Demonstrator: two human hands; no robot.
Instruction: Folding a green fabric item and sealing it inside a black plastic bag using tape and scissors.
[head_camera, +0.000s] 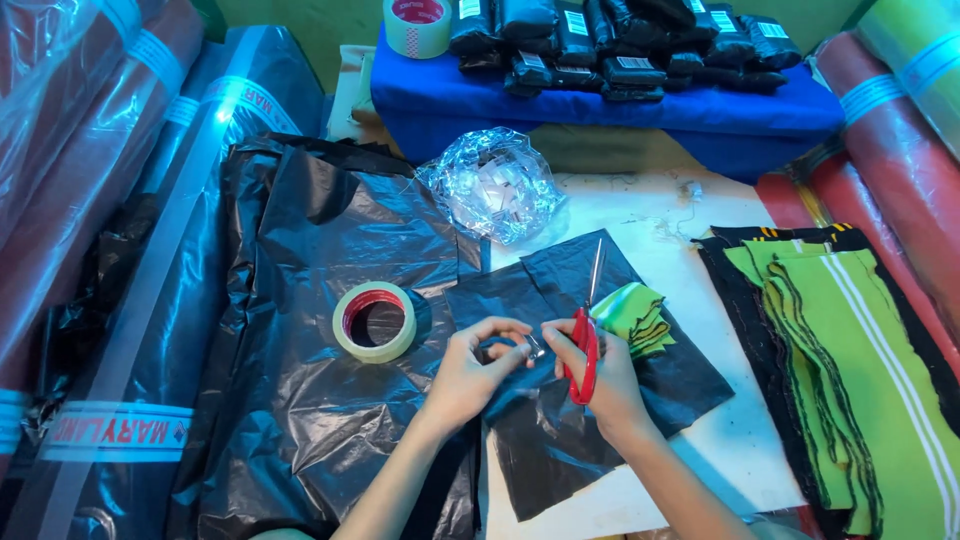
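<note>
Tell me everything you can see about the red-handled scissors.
The red-handled metal scissors have red plastic loops and thin silvery blades. The blades look closed or nearly so and point up and away, over a black plastic sheet. The right hand holds them by the handles, fingers through the loops. Folded green fabric lies just beside them; the left hand is close by.

The scissors (586, 345) in my right hand (600, 375) have red handles and silvery blades. Under both hands lies a black plastic sheet (590, 400); just beyond my right hand sits a folded lime-green cloth (633, 313) with dark edging. Beside my left hand (470, 370), the tape roll (375, 321) is pale cream with a red inner ring. Far right of my right hand, the fabric stack (850, 360) is lime green with white stripes and black borders (one corner shows yellow-and-black bars). The bench (650, 215) is white, the cushion (600, 100) beyond it royal blue.
</note>
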